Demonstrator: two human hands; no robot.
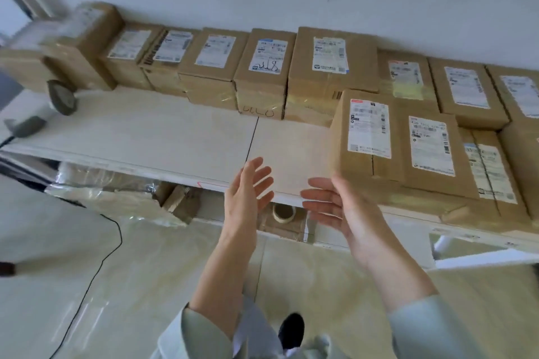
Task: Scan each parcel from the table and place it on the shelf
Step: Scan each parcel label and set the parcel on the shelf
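Both hands reach forward empty, fingers spread and palms facing each other: the left hand [248,192] over the counter [175,131] edge, the right hand [335,207] just beside the nearest parcel [367,137]. That parcel lies to the right of both, its long axis running away from the person, label up. The right hand is nearer.

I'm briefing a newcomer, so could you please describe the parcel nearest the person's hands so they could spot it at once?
Start at the long white table against the wall, lined with cardboard boxes. In the front row on the right, take the leftmost box, the parcel just beyond the open right hand. Unlike its neighbours, its left side faces bare tabletop, and its white label has a small red strip on top.
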